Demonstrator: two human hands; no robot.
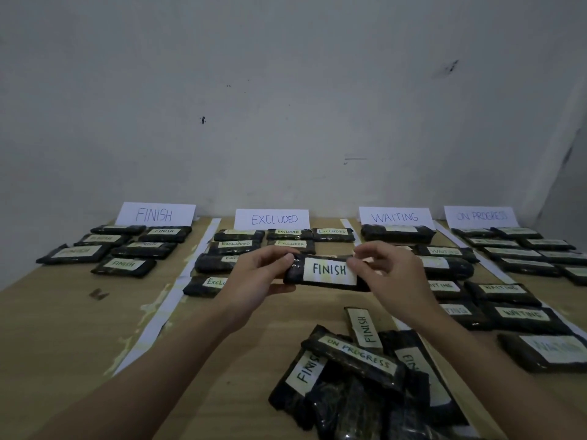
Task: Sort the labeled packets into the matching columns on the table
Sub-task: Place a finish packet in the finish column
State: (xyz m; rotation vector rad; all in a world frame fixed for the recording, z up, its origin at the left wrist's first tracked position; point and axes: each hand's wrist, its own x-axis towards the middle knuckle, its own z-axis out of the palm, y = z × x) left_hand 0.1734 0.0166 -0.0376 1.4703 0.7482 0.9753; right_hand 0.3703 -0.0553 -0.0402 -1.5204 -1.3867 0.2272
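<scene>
We're holding a FINISH packet [328, 272] w/ both hands, left hand [259, 274] at 9, right hand [386, 274] at 3, above tabletop [63, 328]; unsorted pile [365, 376] lying at 6.

A single wide-angle view comes from the person's head, looking forward and down over the desk [63, 328] toward a pale wall [286, 90] that fills the upper half of the frame. Both forearms reach in from the bottom edge, so the left hand [254, 277] and right hand [384, 274] sit near the middle, close to the lens. The four header cards at the desk's far edge lie well beyond them. Straight lines bow toward the frame's borders.
</scene>
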